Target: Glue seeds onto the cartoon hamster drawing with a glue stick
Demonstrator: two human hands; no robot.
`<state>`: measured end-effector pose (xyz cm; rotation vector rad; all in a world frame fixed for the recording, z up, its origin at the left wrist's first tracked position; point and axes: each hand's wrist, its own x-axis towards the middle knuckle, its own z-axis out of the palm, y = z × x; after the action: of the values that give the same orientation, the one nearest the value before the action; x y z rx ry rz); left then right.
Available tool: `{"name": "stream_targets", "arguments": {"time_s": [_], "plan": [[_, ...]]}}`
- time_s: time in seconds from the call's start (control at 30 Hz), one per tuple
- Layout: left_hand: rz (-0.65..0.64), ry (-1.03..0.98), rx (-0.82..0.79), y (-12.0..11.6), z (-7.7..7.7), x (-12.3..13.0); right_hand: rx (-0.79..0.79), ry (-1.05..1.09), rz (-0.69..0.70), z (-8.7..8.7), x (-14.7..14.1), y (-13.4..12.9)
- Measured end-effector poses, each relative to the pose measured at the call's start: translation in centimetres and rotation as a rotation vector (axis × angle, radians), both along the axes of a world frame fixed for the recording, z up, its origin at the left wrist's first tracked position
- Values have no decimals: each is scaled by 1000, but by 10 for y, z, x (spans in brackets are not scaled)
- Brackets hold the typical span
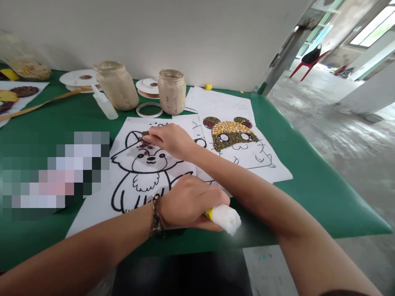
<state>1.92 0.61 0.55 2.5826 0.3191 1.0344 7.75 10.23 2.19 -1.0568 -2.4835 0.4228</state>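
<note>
My right hand (pixel 169 139) reaches across to the head of a line-drawn fox on a white sheet (pixel 151 176). Its fingertips are pinched together over a small patch of dark red and greenish seeds (pixel 145 144) between the fox's ears; whatever lies between them is hidden. Nearer to me, my left hand (pixel 191 203), with a bracelet at the wrist, is wrapped round a white glue stick (pixel 226 218) with a yellow label. That hand is above the lower part of the fox sheet. The glue stick's white end points towards me and to the right.
A hamster picture (pixel 237 139), partly covered with corn kernels and beans, lies to the right. Behind stand two cloudy jars (pixel 172 92), a tape roll (pixel 149 109), white spools (pixel 78 78) and a small white bottle (pixel 105 106). A yellow cap (pixel 208 87) lies by the wall.
</note>
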Motion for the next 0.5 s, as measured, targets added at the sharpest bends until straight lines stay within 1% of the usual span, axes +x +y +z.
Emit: {"name": "stream_targets", "arguments": {"time_s": [0.07,0.17,0.33,0.5], "plan": [[-4,16,-2,0,-1,0,35,-5,81,-4,-11,13],[3,15,-30,0,-3,0,1,-45,168,-9,-16,26],[-13,-2,-18,1,-4,0,11,-194,204,-13,-16,31],[8,52,-45,1,-3,0,50,-302,209,-9,-18,28]]}}
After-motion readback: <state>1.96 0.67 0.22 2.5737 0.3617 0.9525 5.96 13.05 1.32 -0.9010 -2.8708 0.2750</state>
